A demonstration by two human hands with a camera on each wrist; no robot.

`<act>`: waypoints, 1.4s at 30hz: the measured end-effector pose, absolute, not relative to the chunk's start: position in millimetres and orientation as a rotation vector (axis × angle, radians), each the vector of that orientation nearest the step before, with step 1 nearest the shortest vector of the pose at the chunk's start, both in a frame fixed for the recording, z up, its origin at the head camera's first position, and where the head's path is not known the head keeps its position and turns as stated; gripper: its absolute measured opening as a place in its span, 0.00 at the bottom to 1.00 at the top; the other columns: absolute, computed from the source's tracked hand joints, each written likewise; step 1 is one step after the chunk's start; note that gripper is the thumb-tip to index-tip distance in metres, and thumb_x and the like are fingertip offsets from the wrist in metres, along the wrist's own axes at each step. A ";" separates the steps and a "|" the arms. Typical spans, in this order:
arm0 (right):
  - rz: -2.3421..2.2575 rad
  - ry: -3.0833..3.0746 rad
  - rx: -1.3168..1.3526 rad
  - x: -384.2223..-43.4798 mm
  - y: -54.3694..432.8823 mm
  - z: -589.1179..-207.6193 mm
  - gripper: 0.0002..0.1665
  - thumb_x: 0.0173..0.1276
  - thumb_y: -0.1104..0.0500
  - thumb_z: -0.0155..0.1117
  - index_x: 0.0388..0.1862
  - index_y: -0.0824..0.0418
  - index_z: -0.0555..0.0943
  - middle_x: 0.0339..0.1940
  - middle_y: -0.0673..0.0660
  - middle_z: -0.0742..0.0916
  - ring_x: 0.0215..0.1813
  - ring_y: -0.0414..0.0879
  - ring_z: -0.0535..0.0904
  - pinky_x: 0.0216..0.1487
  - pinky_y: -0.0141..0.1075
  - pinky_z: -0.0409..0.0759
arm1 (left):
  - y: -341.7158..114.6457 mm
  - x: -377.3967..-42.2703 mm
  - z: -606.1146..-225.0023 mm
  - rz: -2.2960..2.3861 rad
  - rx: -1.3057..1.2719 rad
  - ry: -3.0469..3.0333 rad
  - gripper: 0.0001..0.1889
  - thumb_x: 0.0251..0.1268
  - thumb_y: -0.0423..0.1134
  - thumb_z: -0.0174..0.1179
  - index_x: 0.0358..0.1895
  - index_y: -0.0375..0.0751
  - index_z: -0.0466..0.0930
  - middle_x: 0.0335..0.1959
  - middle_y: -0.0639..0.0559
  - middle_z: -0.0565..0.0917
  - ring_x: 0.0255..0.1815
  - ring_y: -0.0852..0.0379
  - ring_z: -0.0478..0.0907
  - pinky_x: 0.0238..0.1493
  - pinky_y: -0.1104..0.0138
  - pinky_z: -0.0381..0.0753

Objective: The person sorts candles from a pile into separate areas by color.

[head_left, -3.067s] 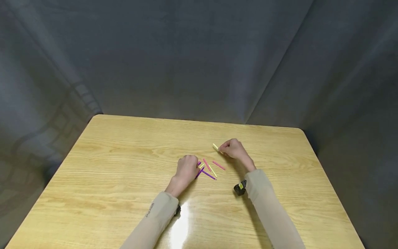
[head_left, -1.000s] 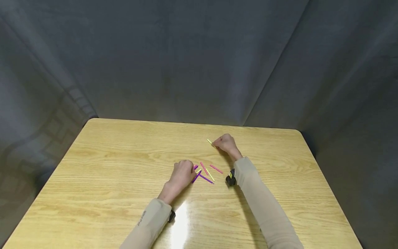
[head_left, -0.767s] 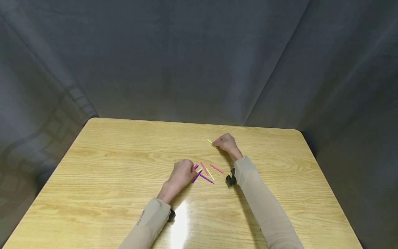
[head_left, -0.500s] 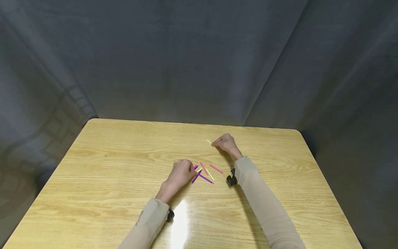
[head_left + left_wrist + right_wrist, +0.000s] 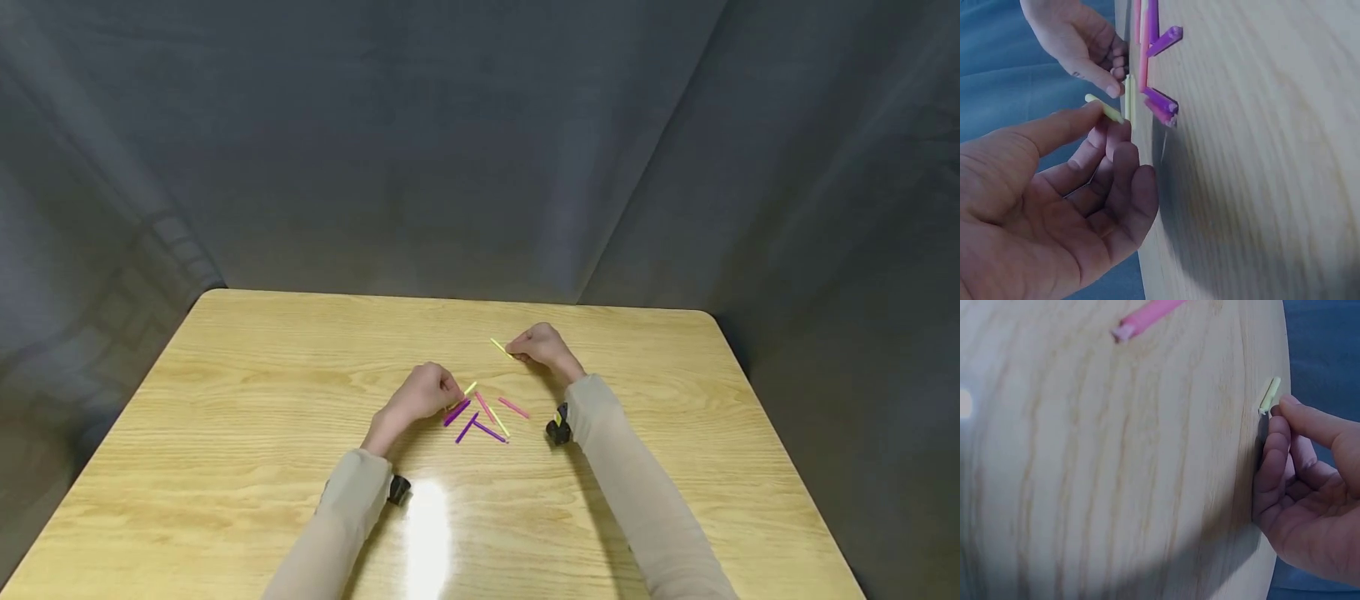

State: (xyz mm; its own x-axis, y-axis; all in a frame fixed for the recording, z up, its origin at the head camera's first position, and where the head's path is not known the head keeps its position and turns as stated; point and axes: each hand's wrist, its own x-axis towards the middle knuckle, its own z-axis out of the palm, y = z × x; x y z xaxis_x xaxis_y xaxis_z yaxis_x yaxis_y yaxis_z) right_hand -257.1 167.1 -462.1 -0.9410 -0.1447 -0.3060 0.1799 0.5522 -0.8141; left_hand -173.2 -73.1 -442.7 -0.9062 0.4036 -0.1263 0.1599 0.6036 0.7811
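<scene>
In the left wrist view, the thumb and forefinger of my left hand (image 5: 1066, 194) pinch a small yellow candle (image 5: 1105, 108), tilted and held just off the table. The head view shows this left hand (image 5: 422, 390) at the left side of a loose group of thin candles. Farther back, my right hand (image 5: 546, 346) has its thumb and forefinger at another yellow candle (image 5: 500, 347), which lies along the tabletop. From the right wrist, this candle (image 5: 1270, 395) appears just beyond the fingertips. The other fingers of the right hand (image 5: 1310, 487) are curled.
Between the hands lie purple candles (image 5: 490, 432), pink candles (image 5: 513, 407) and another yellow candle (image 5: 498, 422). Some purple and pink ones (image 5: 457, 413) lie close together near the left fingers. The wooden table (image 5: 300, 358) ends at a dark curtain (image 5: 405, 167).
My left hand has lifted a yellow candle out of the group, moving slightly back and left. The right hand moved back and left earlier, then stays nearly still at its yellow candle.
</scene>
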 end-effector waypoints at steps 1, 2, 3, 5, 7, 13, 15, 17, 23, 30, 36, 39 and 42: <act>-1.346 2.445 0.027 -257.5 167.7 -460.7 0.10 0.64 0.62 0.67 0.34 0.71 0.86 0.20 0.53 0.84 0.21 0.39 0.73 0.25 0.29 0.72 | -73.0 -174.7 -442.2 1.195 0.449 2.531 0.08 0.59 0.27 0.57 0.26 0.35 0.84 0.27 0.51 0.85 0.15 0.64 0.64 0.18 0.73 0.63; -1.353 2.439 0.029 -257.7 168.4 -459.5 0.10 0.64 0.62 0.67 0.34 0.72 0.86 0.20 0.53 0.84 0.21 0.40 0.74 0.25 0.29 0.73 | -72.7 -176.6 -441.6 1.190 0.444 2.514 0.08 0.60 0.28 0.57 0.26 0.35 0.84 0.27 0.51 0.85 0.15 0.64 0.65 0.19 0.73 0.63; -1.362 2.433 0.031 -258.0 169.1 -458.7 0.10 0.64 0.63 0.67 0.34 0.72 0.86 0.21 0.53 0.84 0.21 0.40 0.74 0.25 0.29 0.73 | -72.6 -178.9 -441.1 1.191 0.441 2.491 0.08 0.61 0.29 0.58 0.26 0.35 0.84 0.26 0.50 0.85 0.16 0.63 0.65 0.19 0.73 0.64; -1.385 2.428 0.040 -258.2 170.1 -457.8 0.10 0.64 0.63 0.67 0.34 0.73 0.85 0.20 0.54 0.84 0.21 0.40 0.74 0.24 0.29 0.73 | -72.6 -184.8 -440.8 1.229 0.461 2.428 0.08 0.61 0.29 0.58 0.27 0.32 0.84 0.25 0.48 0.84 0.17 0.63 0.68 0.20 0.73 0.67; -1.399 2.429 0.050 -258.0 170.5 -458.9 0.10 0.63 0.64 0.67 0.34 0.73 0.85 0.20 0.54 0.84 0.20 0.40 0.74 0.24 0.29 0.72 | -72.4 -191.5 -440.9 1.270 0.461 2.344 0.08 0.62 0.29 0.59 0.28 0.29 0.84 0.23 0.45 0.84 0.18 0.62 0.71 0.21 0.73 0.70; -1.409 2.414 0.042 -258.4 173.3 -463.4 0.10 0.64 0.63 0.67 0.35 0.73 0.85 0.20 0.52 0.83 0.21 0.38 0.73 0.24 0.27 0.71 | -69.9 -208.3 -445.1 1.325 0.374 2.165 0.09 0.65 0.29 0.58 0.32 0.24 0.83 0.21 0.42 0.82 0.17 0.60 0.75 0.24 0.69 0.78; -1.432 2.396 0.031 -259.1 176.2 -463.7 0.11 0.64 0.64 0.67 0.35 0.74 0.85 0.20 0.53 0.83 0.21 0.38 0.73 0.24 0.27 0.71 | -68.7 -212.4 -445.8 1.349 0.343 2.123 0.09 0.65 0.29 0.58 0.33 0.23 0.83 0.20 0.43 0.82 0.17 0.60 0.75 0.24 0.68 0.79; -1.458 2.370 0.040 -259.9 179.6 -464.5 0.11 0.64 0.64 0.66 0.36 0.75 0.84 0.20 0.54 0.83 0.21 0.38 0.73 0.24 0.27 0.71 | -67.8 -215.9 -446.5 1.387 0.307 2.083 0.09 0.66 0.29 0.58 0.34 0.23 0.82 0.19 0.43 0.81 0.17 0.60 0.76 0.24 0.67 0.81; -1.451 2.337 0.050 -258.6 182.5 -464.6 0.11 0.65 0.64 0.66 0.36 0.74 0.84 0.20 0.54 0.83 0.20 0.38 0.73 0.23 0.27 0.71 | -67.2 -221.3 -449.6 1.406 0.224 2.107 0.09 0.66 0.30 0.59 0.34 0.23 0.82 0.16 0.46 0.79 0.13 0.61 0.74 0.19 0.69 0.79; -1.433 2.404 0.050 -255.8 180.4 -461.5 0.11 0.64 0.63 0.67 0.35 0.74 0.85 0.19 0.53 0.83 0.19 0.38 0.72 0.22 0.27 0.69 | -61.7 -228.5 -456.5 1.256 0.353 2.387 0.09 0.61 0.33 0.64 0.26 0.31 0.84 0.17 0.48 0.79 0.14 0.61 0.70 0.19 0.72 0.72; -1.434 2.414 0.066 -254.7 176.7 -461.6 0.11 0.64 0.63 0.68 0.35 0.74 0.85 0.18 0.52 0.83 0.19 0.37 0.71 0.23 0.26 0.69 | -56.3 -237.6 -452.9 1.149 0.417 2.493 0.09 0.57 0.34 0.67 0.23 0.34 0.85 0.16 0.51 0.81 0.15 0.63 0.69 0.19 0.73 0.67; -1.447 2.403 0.068 -254.5 175.5 -462.7 0.11 0.64 0.63 0.68 0.35 0.74 0.85 0.18 0.52 0.83 0.18 0.37 0.71 0.22 0.26 0.69 | -53.8 -241.1 -452.3 1.120 0.423 2.503 0.09 0.56 0.35 0.68 0.22 0.34 0.85 0.16 0.51 0.81 0.15 0.63 0.66 0.18 0.73 0.63; -1.454 2.411 0.081 -254.0 174.1 -463.5 0.11 0.63 0.64 0.68 0.35 0.74 0.85 0.17 0.52 0.82 0.18 0.36 0.71 0.21 0.26 0.69 | -51.5 -244.7 -451.8 1.123 0.442 2.512 0.10 0.56 0.35 0.68 0.21 0.34 0.85 0.15 0.50 0.81 0.14 0.63 0.64 0.17 0.72 0.62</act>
State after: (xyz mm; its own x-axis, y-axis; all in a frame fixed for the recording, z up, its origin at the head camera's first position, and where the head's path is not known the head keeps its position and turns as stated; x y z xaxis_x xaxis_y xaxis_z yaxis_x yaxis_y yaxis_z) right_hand -254.0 174.1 -463.5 -0.9462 -0.1168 -0.3019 0.2125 0.4793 -0.8515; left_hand -244.7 -51.5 -451.8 -0.8891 0.4170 -0.1886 0.1375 0.6364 0.7590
